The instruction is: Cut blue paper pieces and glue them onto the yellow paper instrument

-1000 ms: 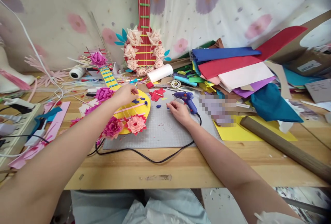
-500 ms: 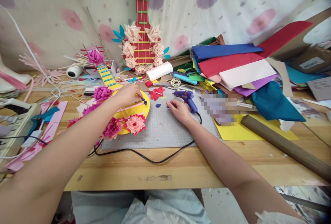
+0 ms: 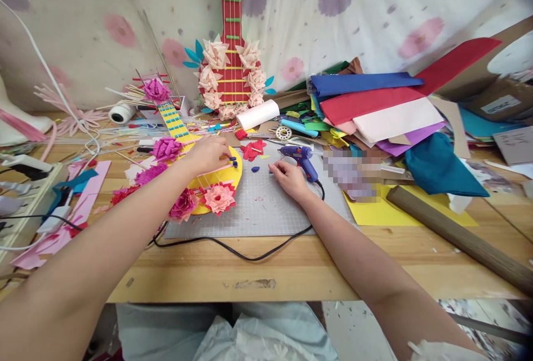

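A yellow paper guitar [image 3: 234,179] with pink and purple paper flowers lies tilted on the grey cutting mat [image 3: 258,216]. Over its body is my left hand [image 3: 210,154], fingers bent and closed, their tips against a small dark blue piece [image 3: 232,158]. A second blue piece sits just below, at the end of a pink strip. My right hand [image 3: 288,178] rests on the mat with thumb and fingers pinched; what they hold, if anything, is too small to make out. Between the hands lies a loose blue piece [image 3: 255,169]. A purple glue gun [image 3: 302,160] lies just behind my right hand.
A red paper guitar [image 3: 233,80] with pale flowers stands against the curtain. Folded coloured sheets [image 3: 375,103] pile up at the right, before them a brown roll [image 3: 453,239]. The glue gun's black cable [image 3: 245,258] loops along the front. A power strip [image 3: 33,200] is at left.
My left fingers have shifted slightly, and two blue pieces now show more clearly beside their tips. My right hand stays pinched in nearly the same place. The view has shifted slightly.
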The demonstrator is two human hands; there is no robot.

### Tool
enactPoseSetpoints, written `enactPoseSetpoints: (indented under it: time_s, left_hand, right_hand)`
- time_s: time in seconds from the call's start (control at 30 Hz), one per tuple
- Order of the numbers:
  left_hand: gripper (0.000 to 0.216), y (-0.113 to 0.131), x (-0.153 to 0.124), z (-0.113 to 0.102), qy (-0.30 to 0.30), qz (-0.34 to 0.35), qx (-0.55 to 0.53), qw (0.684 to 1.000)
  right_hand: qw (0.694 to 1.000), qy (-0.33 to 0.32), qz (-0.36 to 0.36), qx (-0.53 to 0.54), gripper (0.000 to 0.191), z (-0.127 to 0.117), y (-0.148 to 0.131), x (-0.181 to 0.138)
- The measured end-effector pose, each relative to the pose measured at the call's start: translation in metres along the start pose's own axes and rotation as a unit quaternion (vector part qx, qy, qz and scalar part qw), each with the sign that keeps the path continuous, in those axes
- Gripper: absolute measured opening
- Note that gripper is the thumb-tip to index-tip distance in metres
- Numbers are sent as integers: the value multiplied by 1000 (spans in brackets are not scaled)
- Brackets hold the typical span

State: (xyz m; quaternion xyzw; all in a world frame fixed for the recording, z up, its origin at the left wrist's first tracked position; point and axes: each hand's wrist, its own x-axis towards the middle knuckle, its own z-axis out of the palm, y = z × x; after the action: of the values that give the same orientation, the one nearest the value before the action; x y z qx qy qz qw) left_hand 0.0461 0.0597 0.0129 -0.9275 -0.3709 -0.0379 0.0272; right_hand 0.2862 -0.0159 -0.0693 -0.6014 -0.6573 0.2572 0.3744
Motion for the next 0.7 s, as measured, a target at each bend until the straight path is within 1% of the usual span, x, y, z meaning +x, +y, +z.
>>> enactPoseSetpoints:
  time_s: [0.17,0.23,0.33,0.43,0.53,0.57,0.6,0.63,0.67,0.7]
  left_hand:
    - [23,4,2,-1,-8,11,44,999]
    - [22,8,4,-1,0,14,52,999]
    - [22,10,5,-2,16,-1,44,999]
    - [23,7,3,-2,35,-38,10,999]
    - [20,1,-1,-5,80,-116,-74,987]
    - [18,0,-3,-7,96,-154,-117,976]
    - [17,2,-5,-10,112,-196,-171,959]
    - [16,5,-7,-13,128,-237,-233,934]
    - [16,12,-9,-16,140,-276,-303,901]
    - [16,22,-11,-19,151,-307,-377,861]
  right_hand:
    - [1000,1,-1,-3,34,0,0,-1]
    - [1000,1,-2,-4,33,0,0,-1]
    - [1000,1,-4,-7,33,0,0,-1]
    - [1000,0,-7,-6,34,0,0,-2]
    - [1000,3,-7,1,33,1,-2,-2]
    - [1000,5,-5,8,33,2,-3,-2]
    - [1000,7,-1,21,33,2,-5,-1]
    - [999,6,3,44,33,2,-8,-1]
    - [997,0,10,76,33,2,-10,0]
    - [993,-11,19,119,34,1,-14,1]
